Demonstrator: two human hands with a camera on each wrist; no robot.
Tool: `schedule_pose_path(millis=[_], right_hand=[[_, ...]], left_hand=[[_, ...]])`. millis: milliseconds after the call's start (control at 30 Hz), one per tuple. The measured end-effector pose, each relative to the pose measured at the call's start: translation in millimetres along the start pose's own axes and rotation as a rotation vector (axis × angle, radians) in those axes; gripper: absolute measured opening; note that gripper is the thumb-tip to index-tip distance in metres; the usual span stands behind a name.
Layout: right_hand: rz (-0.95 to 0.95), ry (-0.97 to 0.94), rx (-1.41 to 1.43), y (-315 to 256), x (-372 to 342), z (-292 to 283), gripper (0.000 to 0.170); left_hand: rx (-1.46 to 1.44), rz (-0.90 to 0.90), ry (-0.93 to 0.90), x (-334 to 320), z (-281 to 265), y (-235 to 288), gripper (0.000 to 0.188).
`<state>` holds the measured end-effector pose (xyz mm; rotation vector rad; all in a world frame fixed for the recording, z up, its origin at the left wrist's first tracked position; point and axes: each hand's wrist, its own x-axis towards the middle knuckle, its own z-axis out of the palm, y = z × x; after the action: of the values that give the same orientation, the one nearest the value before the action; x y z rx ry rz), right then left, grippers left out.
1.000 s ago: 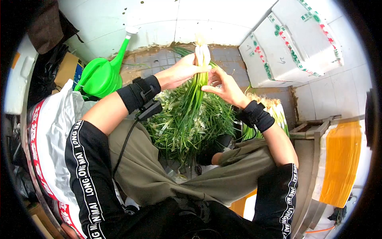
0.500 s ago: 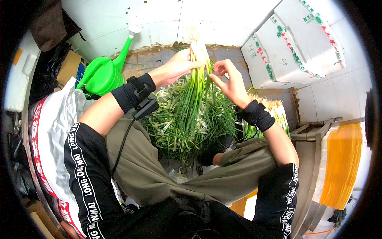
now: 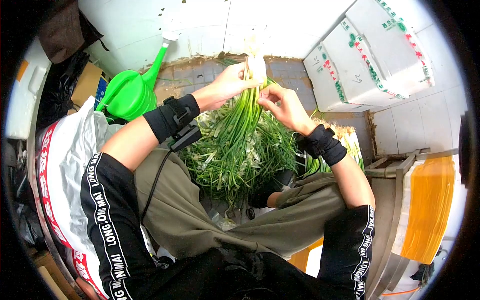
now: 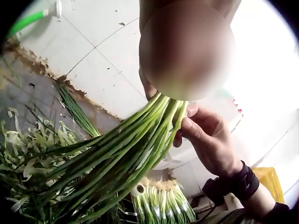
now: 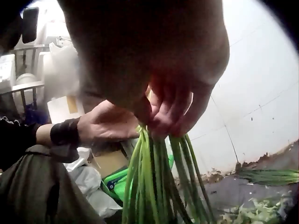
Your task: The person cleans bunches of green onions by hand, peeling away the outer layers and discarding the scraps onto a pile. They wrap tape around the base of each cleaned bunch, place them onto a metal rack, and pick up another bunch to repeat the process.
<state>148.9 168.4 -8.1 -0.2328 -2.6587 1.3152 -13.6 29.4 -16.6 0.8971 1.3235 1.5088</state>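
Note:
A bunch of scallions point(image 3: 241, 117) is gripped in my left hand point(image 3: 226, 87) just below the white root ends, its green leaves hanging down. On the bunch's right side, the thumb and fingertips of my right hand point(image 3: 286, 107) pinch the stalks. The left wrist view shows those right fingers point(image 4: 194, 128) at the edge of the pale green stems. Seen from the right wrist, the leaves point(image 5: 152, 186) hang straight below my fingers. Under both hands lies a heap of loose green leaves and peelings point(image 3: 225, 172).
Bundled scallions point(image 3: 348, 140) stand roots up by the right knee. A green watering can point(image 3: 131, 97) sits at the back left, above a white plastic bag point(image 3: 75, 170). White boxes point(image 3: 350, 75) are stacked at the back right. A loose scallion bundle point(image 4: 77, 112) lies by the wall.
Half a second ago my right hand was off to the right of the bunch; now it is back, pinching stalks. The bunch in my left hand swung left, then returned to the right.

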Motion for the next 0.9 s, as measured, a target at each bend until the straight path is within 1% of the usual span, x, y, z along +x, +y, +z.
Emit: schedule_pose_path(millis=[67, 100, 167, 200, 267, 300, 367, 400, 467, 500, 567, 667, 700, 767, 867, 900], right_hand=[[-0.228, -0.025, -0.239, -3.8, 0.4, -7.5, 0.014], [-0.227, -0.026, -0.238, -5.9, -0.3, -9.1, 0.014], [-0.458, 0.006, -0.461, -10.3, -1.3, -11.5, 0.011], [-0.457, 0.006, -0.460, -12.9, -1.0, -13.3, 0.011], [-0.519, 0.101, -0.540, -16.8, -0.3, -16.1, 0.011], [-0.519, 0.101, -0.540, -15.6, -0.6, -15.9, 0.011], [-0.381, 0.182, -0.440, -12.2, -1.7, -14.8, 0.012], [-0.381, 0.183, -0.441, -10.7, -2.4, -13.9, 0.012], [-0.322, 0.253, -0.392, -8.9, -3.0, -11.0, 0.012], [-0.324, 0.251, -0.391, -9.3, -3.0, -9.2, 0.012], [-0.240, 0.330, -0.315, -10.3, -3.4, -6.9, 0.012], [-0.287, 0.363, -0.319, -9.7, -2.5, -9.8, 0.010], [-0.287, 0.362, -0.320, -9.6, -3.4, -9.7, 0.010], [-0.265, 0.184, -0.197, -9.5, -4.8, -9.2, 0.010], [-0.241, 0.192, -0.235, -8.9, -5.1, -11.3, 0.014], [-0.224, 0.222, -0.272, -11.1, -5.1, -13.0, 0.013]], left_hand=[[0.020, 0.009, -0.001, 0.4, 1.2, -0.6, 0.041], [0.046, 0.018, -0.022, 1.6, 1.4, -2.2, 0.042], [0.072, 0.028, -0.043, 3.6, 1.2, -4.8, 0.042], [0.060, 0.023, -0.044, 3.9, 1.5, -5.0, 0.042], [0.048, 0.019, -0.046, 4.1, 1.9, -5.2, 0.041], [0.050, -0.004, -0.035, 3.5, 3.0, -3.8, 0.041], [0.051, -0.025, -0.026, 2.2, 5.5, -0.5, 0.040], [0.062, -0.020, -0.012, 1.7, 6.3, 0.7, 0.038], [0.074, -0.016, 0.005, 1.7, 6.3, 2.3, 0.036], [0.021, -0.034, -0.008, 2.9, 5.2, 2.0, 0.035], [-0.034, -0.049, -0.020, 3.7, 4.1, 0.0, 0.034], [-0.080, -0.062, -0.029, 3.7, 4.1, -1.6, 0.032], [-0.084, -0.063, -0.030, 4.5, 4.1, -2.4, 0.034], [-0.088, -0.063, -0.028, 4.8, 3.7, -4.3, 0.035], [-0.037, -0.099, -0.027, 1.0, 6.1, -1.7, 0.035], [0.018, -0.096, -0.040, 2.7, 6.5, -1.8, 0.035]])
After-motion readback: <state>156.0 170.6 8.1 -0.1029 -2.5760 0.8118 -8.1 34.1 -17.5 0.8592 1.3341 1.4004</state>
